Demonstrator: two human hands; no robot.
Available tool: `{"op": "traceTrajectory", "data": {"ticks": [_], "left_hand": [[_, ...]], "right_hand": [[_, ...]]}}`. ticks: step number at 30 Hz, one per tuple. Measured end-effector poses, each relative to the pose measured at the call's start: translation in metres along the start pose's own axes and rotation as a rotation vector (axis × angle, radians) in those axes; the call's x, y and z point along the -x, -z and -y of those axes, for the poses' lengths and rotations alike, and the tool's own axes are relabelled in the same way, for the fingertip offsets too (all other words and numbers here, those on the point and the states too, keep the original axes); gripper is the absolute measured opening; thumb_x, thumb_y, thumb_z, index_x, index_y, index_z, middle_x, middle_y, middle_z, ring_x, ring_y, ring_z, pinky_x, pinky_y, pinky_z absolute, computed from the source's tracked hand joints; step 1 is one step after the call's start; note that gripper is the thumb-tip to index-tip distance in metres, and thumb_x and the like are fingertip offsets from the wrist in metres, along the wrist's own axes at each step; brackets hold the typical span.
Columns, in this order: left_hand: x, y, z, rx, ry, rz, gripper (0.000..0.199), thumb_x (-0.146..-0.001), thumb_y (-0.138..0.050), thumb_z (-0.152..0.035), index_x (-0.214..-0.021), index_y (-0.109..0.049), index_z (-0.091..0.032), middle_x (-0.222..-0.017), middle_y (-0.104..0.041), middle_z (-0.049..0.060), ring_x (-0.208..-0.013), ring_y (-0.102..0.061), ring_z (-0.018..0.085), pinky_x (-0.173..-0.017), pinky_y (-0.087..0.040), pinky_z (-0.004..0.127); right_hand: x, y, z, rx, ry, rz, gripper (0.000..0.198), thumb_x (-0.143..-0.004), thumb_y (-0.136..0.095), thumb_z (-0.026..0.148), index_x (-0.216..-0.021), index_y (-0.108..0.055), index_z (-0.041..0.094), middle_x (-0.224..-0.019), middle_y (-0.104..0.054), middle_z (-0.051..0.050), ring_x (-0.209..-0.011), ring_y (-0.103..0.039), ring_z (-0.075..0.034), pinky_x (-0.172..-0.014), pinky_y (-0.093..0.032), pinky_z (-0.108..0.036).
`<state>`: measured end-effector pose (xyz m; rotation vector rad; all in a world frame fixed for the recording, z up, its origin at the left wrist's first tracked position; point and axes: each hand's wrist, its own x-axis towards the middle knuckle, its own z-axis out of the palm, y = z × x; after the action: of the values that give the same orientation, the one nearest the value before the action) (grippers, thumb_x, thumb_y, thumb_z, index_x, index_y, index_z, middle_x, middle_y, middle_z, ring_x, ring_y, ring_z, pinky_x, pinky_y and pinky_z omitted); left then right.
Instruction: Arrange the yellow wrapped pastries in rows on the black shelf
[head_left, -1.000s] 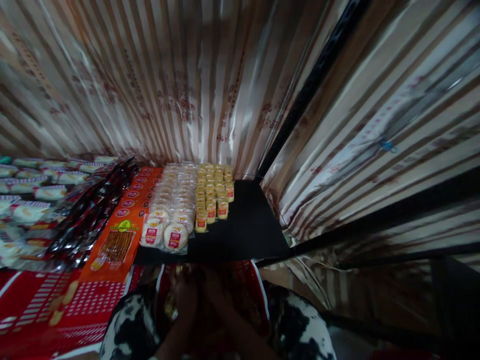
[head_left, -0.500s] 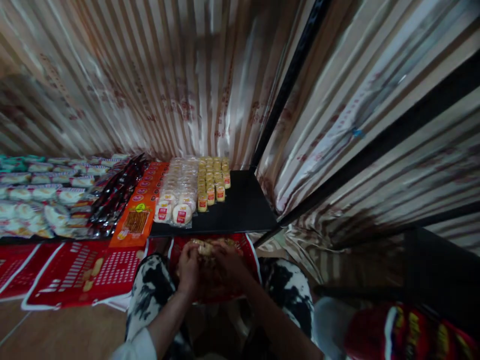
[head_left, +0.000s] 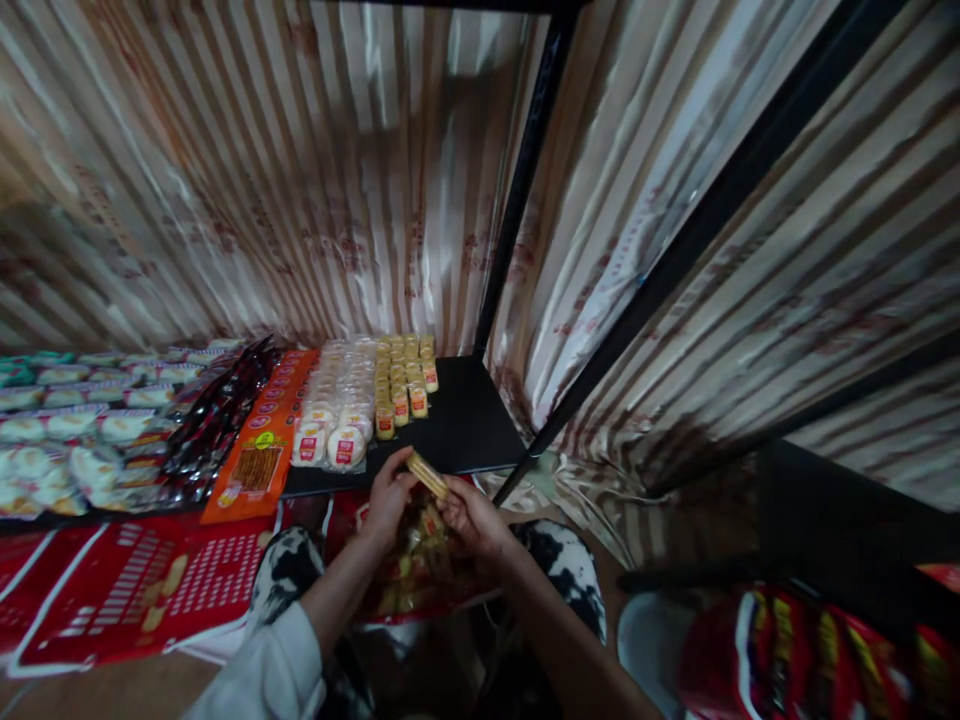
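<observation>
Fingers [head_left: 399, 468] on 1 yellow snack [head_left: 427, 475], above packets [head_left: 424, 545] in red bag [head_left: 344, 512]

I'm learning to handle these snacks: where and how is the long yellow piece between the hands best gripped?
Probably by its two ends, from left and right. The yellow piece is long and narrow and slants, its left end higher in view, so the left hand can pinch the upper end and the right hand the lower, as they appear to do.

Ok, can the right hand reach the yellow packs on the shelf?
Probably yes: from the right hand, the way over the shelf to the yellow packs looks free, though that hand holds a snack.
</observation>
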<state>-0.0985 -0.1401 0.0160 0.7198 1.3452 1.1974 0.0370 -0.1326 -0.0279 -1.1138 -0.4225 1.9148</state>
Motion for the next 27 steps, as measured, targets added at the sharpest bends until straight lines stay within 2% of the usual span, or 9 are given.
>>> {"op": "traceTrajectory", "data": {"ticks": [3, 5, 11, 14, 18, 20, 23, 25, 27], "left_hand": [[-0.008, -0.004, -0.002, -0.019, -0.024, 0.061, 0.049, -0.058, -0.064, -0.026, -0.106, -0.057, -0.016, -0.081, -0.063, 0.0, -0.049, -0.046, 0.004, -0.042, -0.029, 0.016], [-0.015, -0.006, -0.001, -0.041, -0.051, 0.043, 0.042, -0.058, -0.066, -0.027, -0.097, -0.057, -0.015, -0.083, -0.063, 0.002, -0.054, -0.052, 0.005, -0.043, -0.032, 0.015], [-0.032, -0.013, -0.004, -0.108, -0.065, 0.004, 0.032, -0.062, -0.063, -0.019, -0.092, -0.054, -0.015, -0.075, -0.06, -0.001, -0.056, -0.055, 0.006, -0.046, -0.038, 0.015], [-0.039, -0.017, -0.008, -0.175, -0.101, -0.001, 0.028, -0.067, -0.059, -0.019, -0.094, -0.054, -0.015, -0.072, -0.056, -0.003, -0.052, -0.051, 0.005, -0.049, -0.04, 0.017], [-0.049, -0.02, -0.008, -0.361, -0.222, -0.021, 0.025, -0.069, -0.058, -0.018, -0.094, -0.057, -0.016, -0.071, -0.054, -0.004, -0.051, -0.047, 0.005, -0.054, -0.041, 0.019], [-0.054, -0.023, -0.007, -0.462, -0.275, -0.02, 0.024, -0.07, -0.057, -0.017, -0.094, -0.058, -0.016, -0.075, -0.056, -0.002, -0.056, -0.048, 0.007, -0.057, -0.042, 0.02], [-0.061, -0.032, -0.007, -0.553, -0.313, -0.018, 0.024, -0.072, -0.055, -0.017, -0.096, -0.059, -0.017, -0.084, -0.058, 0.0, -0.06, -0.049, 0.007, -0.062, -0.043, 0.021], [-0.066, -0.042, -0.008, -0.606, -0.346, -0.025, 0.026, -0.073, -0.054, -0.017, -0.099, -0.059, -0.017, -0.088, -0.059, 0.002, -0.063, -0.051, 0.008, -0.067, -0.045, 0.023], [-0.071, -0.051, -0.009, -0.63, -0.377, -0.041, 0.031, -0.075, -0.053, -0.016, -0.105, -0.057, -0.017, -0.095, -0.06, 0.004, -0.065, -0.053, 0.009, -0.072, -0.046, 0.025]], "right_hand": [[-0.001, 0.002, 0.008, -0.083, -0.156, 0.054, 0.018, -0.085, -0.044, 0.023, -0.078, -0.057, 0.013, -0.054, -0.06, -0.001, -0.041, -0.051, -0.005, -0.041, -0.035, -0.012], [-0.001, 0.001, 0.012, -0.09, -0.201, 0.061, 0.024, -0.088, -0.039, 0.025, -0.076, -0.055, 0.013, -0.051, -0.059, -0.002, -0.039, -0.05, -0.005, -0.039, -0.034, -0.012], [-0.012, -0.001, 0.013, 0.047, -0.174, -0.071, 0.032, -0.092, -0.037, 0.037, -0.08, -0.055, 0.013, -0.056, -0.064, -0.005, -0.046, -0.059, -0.01, -0.042, -0.04, -0.015], [-0.023, 0.005, 0.011, 0.194, -0.028, -0.159, 0.031, -0.086, -0.048, 0.043, -0.081, -0.059, 0.014, -0.063, -0.066, -0.005, -0.052, -0.061, -0.011, -0.046, -0.043, -0.017], [-0.037, 0.014, 0.017, 0.375, 0.399, -0.214, 0.034, -0.071, -0.063, 0.047, -0.088, -0.065, 0.018, -0.081, -0.068, -0.004, -0.07, -0.062, -0.014, -0.058, -0.048, -0.022], [-0.042, 0.016, 0.025, 0.445, 0.555, -0.199, 0.042, -0.065, -0.068, 0.044, -0.097, -0.065, 0.018, -0.088, -0.068, -0.004, -0.077, -0.061, -0.015, -0.067, -0.049, -0.025], [-0.051, 0.017, 0.036, 0.53, 0.621, -0.121, 0.049, -0.059, -0.071, 0.038, -0.103, -0.063, 0.018, -0.086, -0.067, -0.003, -0.075, -0.059, -0.015, -0.07, -0.05, -0.027], [-0.059, 0.019, 0.043, 0.59, 0.645, -0.087, 0.042, -0.062, -0.069, 0.036, -0.099, -0.065, 0.018, -0.084, -0.067, -0.003, -0.074, -0.059, -0.015, -0.068, -0.05, -0.027], [-0.069, 0.021, 0.05, 0.641, 0.684, -0.112, 0.035, -0.065, -0.067, 0.036, -0.095, -0.066, 0.018, -0.085, -0.067, -0.004, -0.075, -0.059, -0.016, -0.066, -0.05, -0.027]]}}
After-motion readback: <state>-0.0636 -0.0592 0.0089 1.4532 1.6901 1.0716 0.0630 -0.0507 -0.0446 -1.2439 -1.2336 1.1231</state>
